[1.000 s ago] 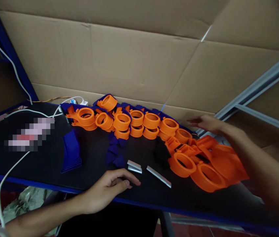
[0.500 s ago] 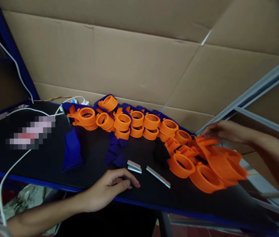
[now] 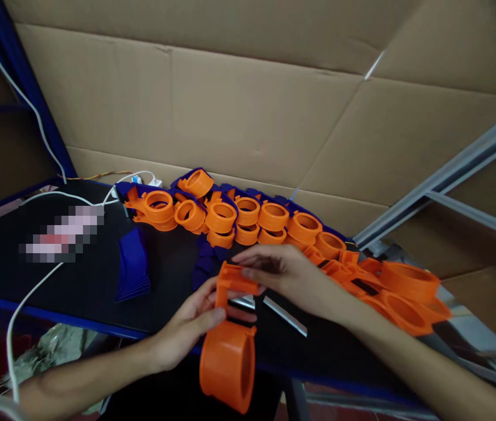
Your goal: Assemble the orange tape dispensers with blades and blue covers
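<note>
An orange plastic ring part (image 3: 228, 358) with a flat bracket on top hangs in front of the table edge, held by both hands. My left hand (image 3: 190, 328) grips the bracket's left side with thumb and fingers. My right hand (image 3: 283, 272) is closed over the top of the bracket from the right. Under my hands lie two or three small silver metal strips (image 3: 286, 316) on the black table (image 3: 76, 286).
A long row of orange ring parts (image 3: 248, 213) on blue pieces runs along the back. More orange rings (image 3: 405, 292) are piled at the right. A stack of blue pieces (image 3: 132, 269) stands at the left. A white cable (image 3: 33, 292) crosses the table's left. A cardboard wall (image 3: 230, 99) stands behind.
My right hand took an orange ring part from the right pile and carried it left to the front. My left hand rose from the table and closed on it.
</note>
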A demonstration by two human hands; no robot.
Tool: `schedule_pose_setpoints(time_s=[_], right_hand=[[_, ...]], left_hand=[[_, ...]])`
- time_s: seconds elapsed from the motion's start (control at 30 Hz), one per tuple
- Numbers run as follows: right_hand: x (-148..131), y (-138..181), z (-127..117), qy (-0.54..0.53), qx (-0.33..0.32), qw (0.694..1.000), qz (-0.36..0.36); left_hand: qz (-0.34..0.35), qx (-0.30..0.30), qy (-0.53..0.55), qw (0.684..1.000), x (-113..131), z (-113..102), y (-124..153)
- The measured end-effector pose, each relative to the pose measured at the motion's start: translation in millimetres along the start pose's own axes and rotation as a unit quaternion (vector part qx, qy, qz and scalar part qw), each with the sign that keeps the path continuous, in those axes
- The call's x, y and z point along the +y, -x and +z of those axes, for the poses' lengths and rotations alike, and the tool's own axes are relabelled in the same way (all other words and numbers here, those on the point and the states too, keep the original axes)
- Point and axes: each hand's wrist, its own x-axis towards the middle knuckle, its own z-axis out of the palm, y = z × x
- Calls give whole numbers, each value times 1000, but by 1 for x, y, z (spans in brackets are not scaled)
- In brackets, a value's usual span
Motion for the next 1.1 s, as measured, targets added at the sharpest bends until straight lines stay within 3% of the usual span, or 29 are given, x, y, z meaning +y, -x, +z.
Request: schedule_pose_setpoints(time_s=[0.07, 0.17, 0.3, 0.43, 0.57, 0.8, 0.97, 1.1], right_hand=[[4, -3, 14, 19, 17, 1000, -2], [9, 0, 13, 93, 31, 995, -13], [22, 13, 17, 225, -18, 973, -46], [44, 24, 39, 419, 3, 905, -72], [55, 26, 52, 486, 14, 869, -90], [53, 27, 51, 467, 44, 881, -68], [54, 24, 43, 401, 50, 914, -41], [53, 20, 24, 333, 52, 941, -24]], left_hand=[[-16, 58, 20, 998, 2, 2, 0], [-12, 117, 28, 993, 4, 0, 1], [8, 105, 9, 994, 1, -7, 4], [22, 98, 1, 995, -5, -13, 3], [10, 95, -12, 995, -5, -12, 3], [13, 105, -28, 994, -4, -6, 4], [3, 94, -33, 995, -4, -7, 3], [12, 114, -42, 993, -3, -5, 2]])
